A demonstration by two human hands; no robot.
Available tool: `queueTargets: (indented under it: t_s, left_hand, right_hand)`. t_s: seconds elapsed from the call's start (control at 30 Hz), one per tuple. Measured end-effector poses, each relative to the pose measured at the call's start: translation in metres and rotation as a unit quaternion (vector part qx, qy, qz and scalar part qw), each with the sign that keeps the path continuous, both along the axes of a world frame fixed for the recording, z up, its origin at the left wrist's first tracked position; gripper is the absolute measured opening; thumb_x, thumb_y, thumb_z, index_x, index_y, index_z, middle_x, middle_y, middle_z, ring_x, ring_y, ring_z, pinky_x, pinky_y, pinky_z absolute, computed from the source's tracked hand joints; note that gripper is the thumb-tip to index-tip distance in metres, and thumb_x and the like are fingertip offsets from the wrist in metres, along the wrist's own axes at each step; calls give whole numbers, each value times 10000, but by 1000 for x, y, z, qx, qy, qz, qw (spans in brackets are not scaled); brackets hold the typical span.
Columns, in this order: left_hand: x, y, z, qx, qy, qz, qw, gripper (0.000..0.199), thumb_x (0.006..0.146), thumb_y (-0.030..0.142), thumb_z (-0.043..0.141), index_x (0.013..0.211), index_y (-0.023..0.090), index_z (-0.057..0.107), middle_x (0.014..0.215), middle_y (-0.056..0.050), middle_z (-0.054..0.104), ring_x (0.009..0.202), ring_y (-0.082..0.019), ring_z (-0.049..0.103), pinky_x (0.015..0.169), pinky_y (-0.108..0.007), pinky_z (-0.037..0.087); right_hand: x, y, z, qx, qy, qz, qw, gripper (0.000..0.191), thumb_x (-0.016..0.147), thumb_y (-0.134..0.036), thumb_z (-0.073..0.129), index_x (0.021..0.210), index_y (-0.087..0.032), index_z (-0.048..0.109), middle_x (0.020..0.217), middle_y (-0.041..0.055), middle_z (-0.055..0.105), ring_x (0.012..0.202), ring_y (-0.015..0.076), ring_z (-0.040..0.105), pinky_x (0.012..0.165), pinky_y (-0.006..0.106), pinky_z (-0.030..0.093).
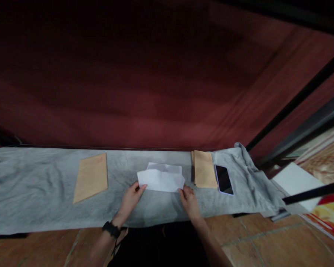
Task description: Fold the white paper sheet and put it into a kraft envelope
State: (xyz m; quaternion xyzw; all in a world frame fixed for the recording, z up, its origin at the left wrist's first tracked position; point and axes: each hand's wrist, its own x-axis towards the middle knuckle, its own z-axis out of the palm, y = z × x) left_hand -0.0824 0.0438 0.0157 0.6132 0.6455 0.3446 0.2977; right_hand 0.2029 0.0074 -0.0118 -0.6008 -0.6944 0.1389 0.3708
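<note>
1. The left hand (131,197) grips the lower left corner of a folded white sheet of paper (161,180), fingers curled over that corner and thumb at the edge; a dark watch (111,229) sits on the wrist.
2. The right hand (189,200) pinches the lower right corner of the same paper, fingers nearly closed on it.
3. The paper lies flat in the middle of a grey cloth (30,189), with a second white layer showing behind its top edge. Its near edge runs between the two hands, set back from the front edge of the cloth.
4. Bare cloth lies on both sides of the paper — a wider gap to the left, a narrow one to the right.
5. To the left, well apart from the left hand, a brown envelope (91,177) lies at a slant.
6. To the right, near the right hand, a second brown envelope (204,168) lies straight, with a dark phone (224,179) just beside it, screen up.
7. The cloth covers a long, narrow ledge; its right end is bunched and hangs over the edge.
8. Behind the ledge rises a dark red wall (156,81) — dim and plain.
9. Below is a brown tiled floor (256,241); dark bars cross at the far right, with a white board (295,183) and coloured print beneath them.
</note>
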Motion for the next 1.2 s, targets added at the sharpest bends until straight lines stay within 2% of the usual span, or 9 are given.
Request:
queueTargets:
  t_s: [0.2, 0.33, 0.5, 0.63, 0.77, 0.87, 1.03, 1.13, 1.2]
  left_hand:
    - [11, -6, -6, 5, 4, 24, 1000, 538, 877, 365, 548, 1380, 178, 514, 948, -40, 748, 844, -214, 703, 767, -305, 529]
    - [16, -11, -6, -12, 66, 38, 997, 648, 902, 308, 546, 1509, 197, 350, 927, -27, 741, 785, -208, 703, 725, -301, 523]
    - [21, -7, -4, 3, 145, 5, 989, 501, 912, 203, 528, 1412, 203, 491, 1268, -87, 673, 1089, -213, 666, 935, -313, 503]
    - [23, -6, -2, -13, 211, -15, 977, 396, 937, 216, 492, 1320, 193, 590, 1314, -107, 629, 1070, -211, 672, 934, -309, 513]
    - [26, -5, -2, -8, 226, -37, 973, 389, 924, 182, 487, 1288, 203, 624, 1256, -96, 648, 989, -195, 687, 915, -310, 527]
    - [24, -4, -4, 4, 210, -58, 976, 401, 897, 124, 487, 1260, 200, 636, 1220, -76, 661, 1024, -173, 668, 969, -294, 503]
    - [20, -11, -3, 1, 241, -45, 970, 390, 909, 134, 458, 1256, 169, 634, 1217, -101, 657, 1046, -193, 655, 979, -316, 498]
    - [38, -13, -1, 79, 301, -18, 950, 433, 947, 174, 396, 1335, 178, 587, 1334, -141, 600, 1176, -260, 594, 1026, -413, 460]
    - [59, -7, -1, 133, 315, -48, 939, 450, 972, 229, 377, 1386, 179, 547, 1448, -141, 525, 1325, -285, 487, 1087, -445, 403]
  right_hand:
    - [-6, 3, -7, -16, -59, -68, 996, 336, 996, -240, 428, 1284, -172, 589, 979, 89, 737, 896, 214, 688, 850, 333, 517]
    - [-15, 2, -5, -14, -136, -120, 983, 424, 1007, -234, 389, 1406, -115, 466, 1011, 128, 732, 933, 238, 682, 887, 361, 485]
    - [-21, 1, 0, -4, -211, -137, 968, 419, 998, -183, 358, 1396, -101, 462, 1058, 161, 712, 952, 270, 664, 885, 421, 464]
    - [-26, 2, 10, -6, -229, -156, 961, 425, 962, -154, 394, 1369, -121, 515, 1071, 174, 684, 988, 309, 630, 871, 468, 456]
    - [-50, 15, 19, 42, -187, -55, 980, 467, 965, -177, 411, 1427, -159, 473, 1414, 158, 529, 1259, 292, 506, 997, 455, 430]
    - [-68, 30, 16, 48, -178, 18, 983, 450, 998, -251, 428, 1438, -168, 478, 1522, 119, 437, 1397, 260, 380, 1108, 431, 356]
    - [-72, 43, -1, 3, -207, -19, 978, 452, 1018, -316, 456, 1459, -218, 477, 1549, 103, 404, 1423, 275, 364, 1163, 472, 269]
    - [-69, 44, -8, -10, -213, -28, 976, 498, 1018, -347, 455, 1500, -228, 416, 1572, 115, 350, 1443, 291, 334, 1163, 492, 263]
    - [-69, 43, -9, -21, -220, -21, 975, 519, 1018, -334, 449, 1521, -229, 374, 1583, 119, 316, 1455, 299, 309, 1165, 512, 254]
